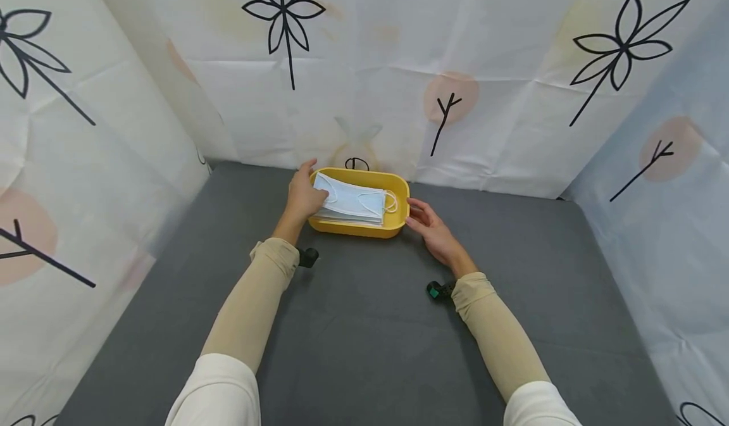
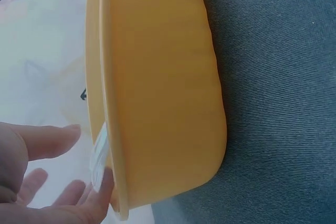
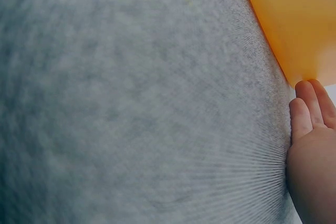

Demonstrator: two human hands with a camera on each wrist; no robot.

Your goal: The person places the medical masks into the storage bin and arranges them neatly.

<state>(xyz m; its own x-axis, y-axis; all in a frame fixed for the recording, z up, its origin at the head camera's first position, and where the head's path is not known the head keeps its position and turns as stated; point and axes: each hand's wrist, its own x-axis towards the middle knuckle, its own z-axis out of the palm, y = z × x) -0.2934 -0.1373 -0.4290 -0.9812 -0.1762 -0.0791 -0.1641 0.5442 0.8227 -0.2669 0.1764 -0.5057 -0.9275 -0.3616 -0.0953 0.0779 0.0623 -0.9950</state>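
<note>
A yellow plastic bin (image 1: 355, 229) stands at the back of the grey table, holding a stack of light blue face masks (image 1: 354, 199) with white ear loops. My left hand (image 1: 303, 193) is at the bin's left end, its thumb reaching over the masks. In the left wrist view the thumb (image 2: 52, 139) is spread from the fingers, and one fingertip lies at the rim beside the mask edges. At the bin's right end is my right hand (image 1: 434, 233), with extended fingertips right at the outer wall. The right wrist view shows these fingers (image 3: 310, 103) against the bin's corner.
White cloth curtains (image 1: 376, 109) printed with flowers and small trees hang behind the table and at both sides. The bin is close to the back curtain. Grey fabric covers the table (image 1: 364, 337). Each wrist wears a small black camera (image 1: 308, 257).
</note>
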